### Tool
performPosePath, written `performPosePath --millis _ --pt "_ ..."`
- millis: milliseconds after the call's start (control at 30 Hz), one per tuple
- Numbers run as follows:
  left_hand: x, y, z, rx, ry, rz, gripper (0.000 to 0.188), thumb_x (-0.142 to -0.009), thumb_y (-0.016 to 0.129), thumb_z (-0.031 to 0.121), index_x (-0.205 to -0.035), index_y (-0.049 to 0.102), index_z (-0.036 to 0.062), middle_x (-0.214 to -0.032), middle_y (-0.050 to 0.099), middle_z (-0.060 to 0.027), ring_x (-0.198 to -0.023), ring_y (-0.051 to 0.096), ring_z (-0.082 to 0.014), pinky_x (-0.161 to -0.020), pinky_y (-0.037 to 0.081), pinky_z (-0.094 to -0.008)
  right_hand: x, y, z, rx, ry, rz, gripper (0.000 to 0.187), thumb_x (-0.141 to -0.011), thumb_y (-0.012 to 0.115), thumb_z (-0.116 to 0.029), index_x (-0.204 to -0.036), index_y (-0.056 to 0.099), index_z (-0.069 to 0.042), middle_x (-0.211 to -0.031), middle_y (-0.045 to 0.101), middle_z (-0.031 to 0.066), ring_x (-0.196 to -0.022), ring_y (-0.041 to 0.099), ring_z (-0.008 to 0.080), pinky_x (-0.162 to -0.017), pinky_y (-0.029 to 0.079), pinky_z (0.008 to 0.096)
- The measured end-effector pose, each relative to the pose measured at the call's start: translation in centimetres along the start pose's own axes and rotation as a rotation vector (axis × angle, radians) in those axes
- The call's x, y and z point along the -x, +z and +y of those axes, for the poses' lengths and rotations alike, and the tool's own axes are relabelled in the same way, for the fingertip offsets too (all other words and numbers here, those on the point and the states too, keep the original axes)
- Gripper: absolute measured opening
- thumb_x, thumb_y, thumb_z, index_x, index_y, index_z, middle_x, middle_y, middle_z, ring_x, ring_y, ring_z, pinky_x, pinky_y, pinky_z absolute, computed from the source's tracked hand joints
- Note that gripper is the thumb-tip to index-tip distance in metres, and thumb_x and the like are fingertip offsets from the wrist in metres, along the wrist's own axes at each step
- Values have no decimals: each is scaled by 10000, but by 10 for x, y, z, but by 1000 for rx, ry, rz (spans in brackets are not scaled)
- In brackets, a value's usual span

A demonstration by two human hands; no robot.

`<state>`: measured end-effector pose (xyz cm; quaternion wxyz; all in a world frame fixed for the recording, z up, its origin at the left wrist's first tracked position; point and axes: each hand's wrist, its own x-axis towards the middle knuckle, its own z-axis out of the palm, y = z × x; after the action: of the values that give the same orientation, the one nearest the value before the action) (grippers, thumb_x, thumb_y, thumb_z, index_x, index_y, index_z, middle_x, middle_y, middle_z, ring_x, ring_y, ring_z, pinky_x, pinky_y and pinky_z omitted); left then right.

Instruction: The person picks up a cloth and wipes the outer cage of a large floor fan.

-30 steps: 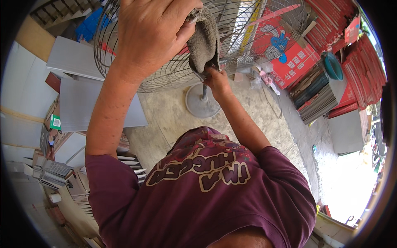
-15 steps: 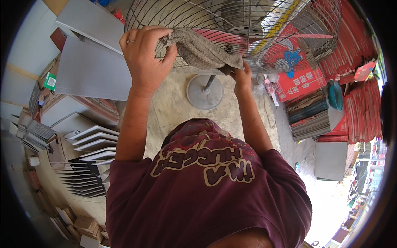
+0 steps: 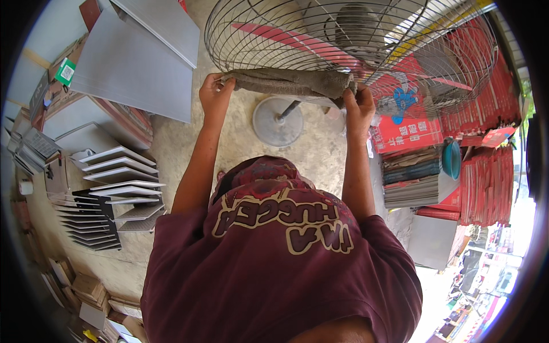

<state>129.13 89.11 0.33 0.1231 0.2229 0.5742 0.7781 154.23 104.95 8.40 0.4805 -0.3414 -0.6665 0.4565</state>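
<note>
A grey-brown cloth (image 3: pixel 289 83) is stretched out lengthwise between my two hands. My left hand (image 3: pixel 216 94) pinches one end of it between thumb and fingers. At the other end my right hand (image 3: pixel 359 103) grips the cloth, thumb on top. Just beyond the cloth stands a large pedestal fan with a wire cage (image 3: pixel 309 40) and red blades (image 3: pixel 286 41); whether the cloth touches the wires I cannot tell. Below it, the fan's round grey base (image 3: pixel 278 127) rests on the floor.
Large grey panels (image 3: pixel 131 63) lean at the left, above a rack of white tile samples (image 3: pixel 123 171). Red cartons (image 3: pixel 486 183) are stacked at the right, near a teal basin (image 3: pixel 451 159). Small boxes (image 3: pixel 88 286) lie at the lower left.
The cloth has gone from a bunched, slanting fold to a long, nearly level strip. My left hand has moved lower, and both hands sit farther right in view. The view has shifted.
</note>
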Motion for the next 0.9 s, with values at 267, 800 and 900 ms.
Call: performPosePath --millis 267,800,900 --pt "7 4 -63 45 -465 -60 224 -755 668 114 -936 624 -10 -807 633 -44 -722 570 -126 -632 446 -266 14 47 -81 405 -465 -117 212 -702 696 -35 -889 597 -46 -823 621 77 -714 604 188 -670 479 263" --pt "3 37 -144 615 -990 -251 288 -808 633 357 -973 608 122 -906 645 3 -739 588 -106 -624 465 -283 7 213 -99 690 -1304 -771 128 -655 641 -123 -760 576 -89 -720 548 32 -685 582 202 -569 487 306" --pt "8 37 -156 670 -1054 -319 339 -823 615 411 -1009 598 127 -956 662 -6 -772 618 -119 -632 492 -297 4 238 -93 766 -1361 -828 88 -660 608 -104 -738 572 -85 -728 552 33 -710 580 194 -575 486 300"
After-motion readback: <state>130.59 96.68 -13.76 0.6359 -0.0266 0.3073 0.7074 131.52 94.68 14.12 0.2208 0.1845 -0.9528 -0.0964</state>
